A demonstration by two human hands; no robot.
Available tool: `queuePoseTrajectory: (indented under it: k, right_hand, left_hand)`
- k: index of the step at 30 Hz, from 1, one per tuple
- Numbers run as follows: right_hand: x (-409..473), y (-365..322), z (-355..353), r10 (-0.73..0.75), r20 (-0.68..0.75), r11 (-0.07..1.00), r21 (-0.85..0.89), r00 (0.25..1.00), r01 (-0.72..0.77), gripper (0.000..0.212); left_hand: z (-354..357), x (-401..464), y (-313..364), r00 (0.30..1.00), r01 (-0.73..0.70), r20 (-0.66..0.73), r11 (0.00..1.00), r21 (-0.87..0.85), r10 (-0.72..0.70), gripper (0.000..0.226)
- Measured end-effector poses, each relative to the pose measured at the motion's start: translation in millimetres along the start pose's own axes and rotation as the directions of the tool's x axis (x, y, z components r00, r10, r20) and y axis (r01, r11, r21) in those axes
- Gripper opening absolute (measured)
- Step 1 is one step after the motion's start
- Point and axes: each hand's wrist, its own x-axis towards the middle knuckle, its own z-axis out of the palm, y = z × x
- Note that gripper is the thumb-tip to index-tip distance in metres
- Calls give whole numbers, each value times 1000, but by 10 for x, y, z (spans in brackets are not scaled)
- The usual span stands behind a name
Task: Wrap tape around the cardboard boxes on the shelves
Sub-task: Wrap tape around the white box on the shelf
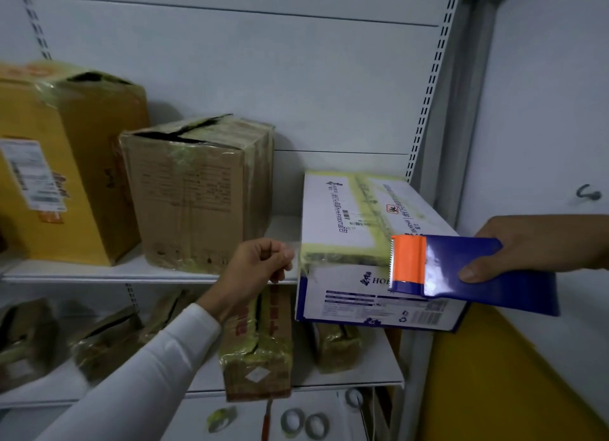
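White box [346, 216] with blue print sits at the right end of the upper shelf [99, 271], front end sticking out past the shelf edge. Yellowish tape [365, 197] already runs along its top and across the front top edge.

Right hand [527, 246] holds a tape dispenser [461, 269] — blue body, orange toothed head — thumb on the near face, fingers curled over the top. The orange head is against the box's front right corner.

Left hand [260, 262], in a white sleeve [148, 368], pinches a clear tape end [296, 253] between thumb and curled fingers, just beside the box's front left corner. Tape appears to run from there across the box front toward the dispenser, though the stretch between is hard to make out.

Same shelf, to the left: a brown box [197, 193], upright, taped, top flaps slightly gapped, and a yellow box [66, 164] with a shipping label, also taped, top partly open.

Lower shelf [362, 379] — several smaller taped boxes, one [257, 348] standing at the front edge under the left hand; those at the left are blurred.

Below that, tape rolls [304, 422] lie on a pale surface.
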Motion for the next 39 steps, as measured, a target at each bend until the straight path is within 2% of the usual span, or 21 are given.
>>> queuePoseTrajectory:
  k: [3,5,7,8,9,10,12,14,17,22,26,30,33,35,37,39]
  right_hand:
    - [-2,-24,22,19,-3,999,29,1000,-19,23]
    - [6,-29,40,27,-21,999,23,999,-27,25]
    - [8,-21,52,25,-44,1000,15,999,-24,24]
    - [3,-15,58,20,-54,1000,15,998,-19,23]
    - [-5,-12,67,14,-60,1000,15,998,-13,22]
    - [-13,-6,72,8,-62,1000,14,998,-7,22]
    - [-27,-1,77,8,-63,1000,16,998,-7,21]
    - [-37,3,72,7,-59,1000,14,998,-6,18]
    - [-62,21,77,-10,-42,1000,4,999,10,16]
    - [-85,23,127,-8,33,999,36,999,7,15]
    - [-45,-92,216,-48,92,996,76,995,41,16]
    - [8,-225,223,-49,123,998,37,991,44,37]
    - [-23,-253,163,-34,123,999,27,992,31,38]
    - [-55,-270,110,-29,116,999,29,993,26,36]
    - [-63,-254,77,-16,121,1000,23,993,13,29]
    - [-55,-187,67,8,122,1000,12,993,-10,21]
  left_hand:
    - [109,11,-23,1000,22,-19,998,55,-21,12]
    - [146,39,-49,996,0,-84,975,221,19,14]
    - [152,50,-70,984,6,-169,926,378,63,53]
    - [160,47,-75,970,-2,-219,911,411,101,66]
    - [172,36,-68,950,-49,-259,901,431,176,62]
    - [197,16,-44,921,-141,-273,891,432,278,47]
    - [278,-12,9,884,-327,-171,836,442,436,25]
    - [375,-7,7,874,-418,-8,762,494,485,38]
    - [425,56,-72,872,-428,25,735,525,490,40]
    - [224,105,-129,801,-551,154,612,567,579,35]
    - [-40,91,-117,761,-590,183,547,593,623,42]
    - [-178,110,-111,762,-570,213,477,668,612,36]
    - [-191,172,-75,762,-587,316,398,705,565,44]
    - [-174,198,-84,752,-629,383,410,661,537,47]
    - [-161,203,-109,771,-623,375,487,612,515,50]
    - [-178,215,-145,773,-620,363,498,607,520,49]
